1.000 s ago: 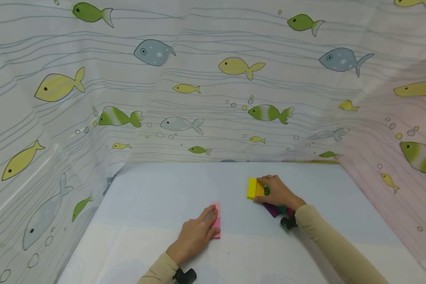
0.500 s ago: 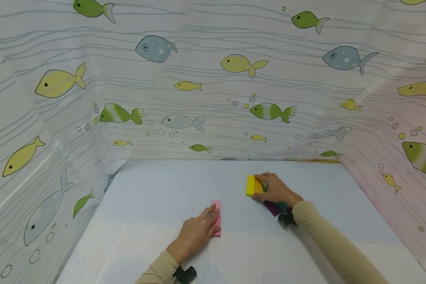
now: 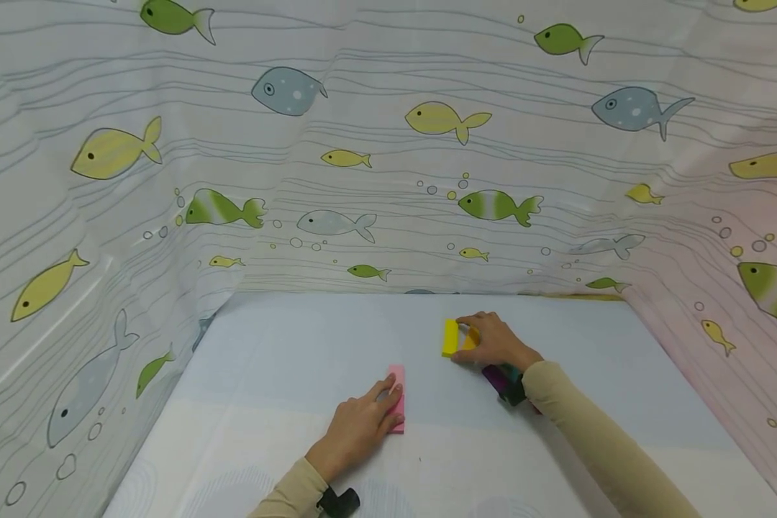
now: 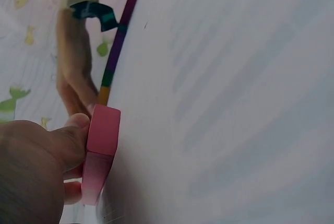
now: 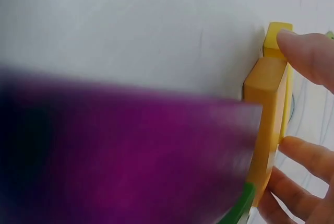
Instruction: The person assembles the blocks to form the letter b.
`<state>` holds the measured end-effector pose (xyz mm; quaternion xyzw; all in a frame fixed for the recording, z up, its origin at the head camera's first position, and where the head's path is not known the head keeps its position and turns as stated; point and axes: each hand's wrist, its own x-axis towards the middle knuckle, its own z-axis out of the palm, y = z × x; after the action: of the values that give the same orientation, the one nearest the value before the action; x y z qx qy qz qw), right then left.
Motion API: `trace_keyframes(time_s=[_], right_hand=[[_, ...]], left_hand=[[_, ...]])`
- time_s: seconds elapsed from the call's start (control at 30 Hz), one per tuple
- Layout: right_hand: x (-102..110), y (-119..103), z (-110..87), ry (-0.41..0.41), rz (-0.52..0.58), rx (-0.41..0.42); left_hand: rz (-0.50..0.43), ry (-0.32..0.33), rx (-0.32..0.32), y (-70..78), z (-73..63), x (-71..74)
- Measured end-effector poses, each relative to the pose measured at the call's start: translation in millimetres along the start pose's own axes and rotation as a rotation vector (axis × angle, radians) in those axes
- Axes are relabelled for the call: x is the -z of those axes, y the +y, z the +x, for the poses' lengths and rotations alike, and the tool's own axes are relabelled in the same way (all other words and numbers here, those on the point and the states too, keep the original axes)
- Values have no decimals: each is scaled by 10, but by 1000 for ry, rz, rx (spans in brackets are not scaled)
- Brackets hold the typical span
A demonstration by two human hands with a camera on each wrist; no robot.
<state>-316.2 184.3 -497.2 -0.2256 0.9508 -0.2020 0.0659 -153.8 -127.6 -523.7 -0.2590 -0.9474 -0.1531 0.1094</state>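
Observation:
My right hand (image 3: 494, 342) pinches a yellow block (image 3: 450, 338) near its ends, thumb at the near end and a finger at the far end. Just right of the yellow block, partly under that hand, stands an orange block (image 3: 471, 337); a narrow gap parts them in the head view. My left hand (image 3: 357, 426) rests on a pink piece (image 3: 396, 399), thumb and fingertips touching it. The piece looks paler at its far half, perhaps two blocks end to end. In the left wrist view, the thumb lies against the pink piece (image 4: 103, 130).
Beneath the right wrist are a purple block (image 3: 495, 379), a teal block (image 3: 513, 371) and a barely visible dark red block (image 3: 537, 411). A green block (image 5: 240, 205) shows in the right wrist view. Fish-patterned sheeting (image 3: 388, 180) surrounds the pale table (image 3: 298, 345).
The right hand has shifted slightly left with the yellow block, and a gap has opened between yellow and orange. My left hand has stayed on the pink piece.

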Motion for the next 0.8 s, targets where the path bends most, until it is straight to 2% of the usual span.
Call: trace_keyframes(time_s=[0.17, 0.5, 0.8], right_hand=[[-44, -83, 71, 15, -12, 39], [-152, -318, 210, 2, -15, 64], [-270, -505, 343, 11, -16, 82]], left_hand=[[11, 10, -2, -11, -6, -12], [3, -3, -3, -26, -11, -13], [-7, -32, 4, -32, -1, -3]])
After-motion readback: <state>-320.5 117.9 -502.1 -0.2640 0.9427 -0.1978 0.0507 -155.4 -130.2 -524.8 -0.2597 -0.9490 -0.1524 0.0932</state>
